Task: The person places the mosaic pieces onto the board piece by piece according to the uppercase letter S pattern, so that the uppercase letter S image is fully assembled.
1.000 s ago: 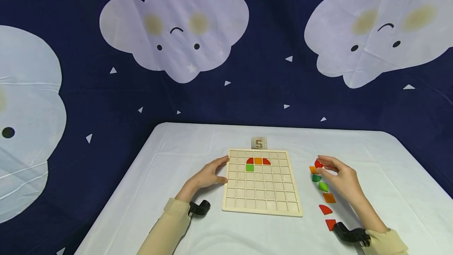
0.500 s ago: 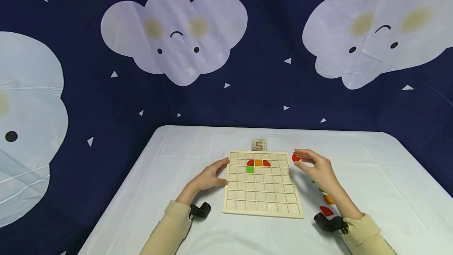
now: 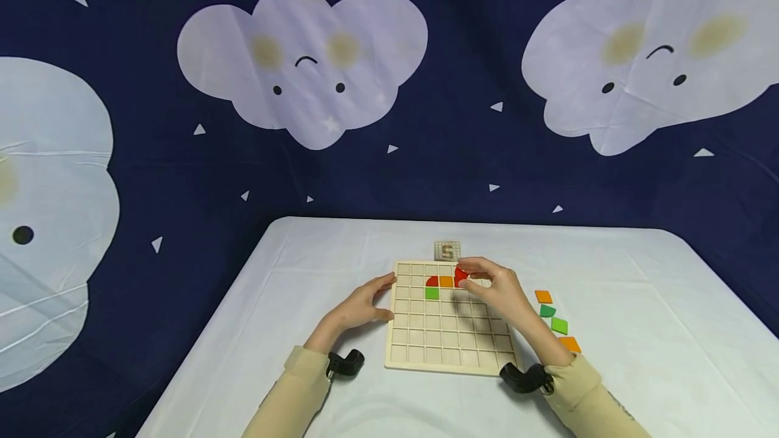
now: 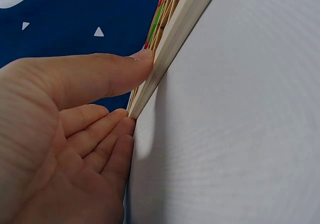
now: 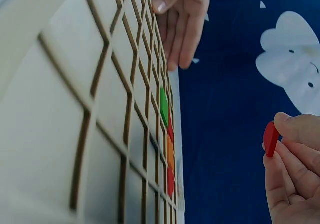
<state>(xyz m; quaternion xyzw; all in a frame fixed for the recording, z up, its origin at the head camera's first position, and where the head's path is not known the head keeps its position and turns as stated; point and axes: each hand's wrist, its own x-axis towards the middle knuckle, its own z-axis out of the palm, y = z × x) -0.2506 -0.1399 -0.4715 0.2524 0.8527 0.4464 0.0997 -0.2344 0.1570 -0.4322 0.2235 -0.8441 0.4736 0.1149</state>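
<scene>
My left hand (image 3: 359,303) rests at the left edge of a wooden grid board (image 3: 426,343), thumb and fingertips against its rim (image 4: 167,66). Over the board's upper part is my right hand (image 3: 502,296), pinching a red quarter-round tile (image 5: 270,139) between thumb and fingers. In the right wrist view that tile is held up, apart from the grid. A red rounded tile (image 3: 433,282), an orange square tile (image 3: 446,282) and a green square tile (image 3: 432,293) sit in grid cells. Another red tile (image 5: 171,181) lies beyond the orange one, mostly hidden in the head view.
Behind the board lies a small pattern card (image 3: 447,251) with an S-like figure. Right of the board, loose tiles form a column: orange (image 3: 544,297), dark green (image 3: 548,311), light green (image 3: 559,325) and another orange (image 3: 569,344). My right forearm hides part of that column.
My right hand has carried the red tile left from the loose column to above the board's upper rows. The left hand stays at the board's edge.
</scene>
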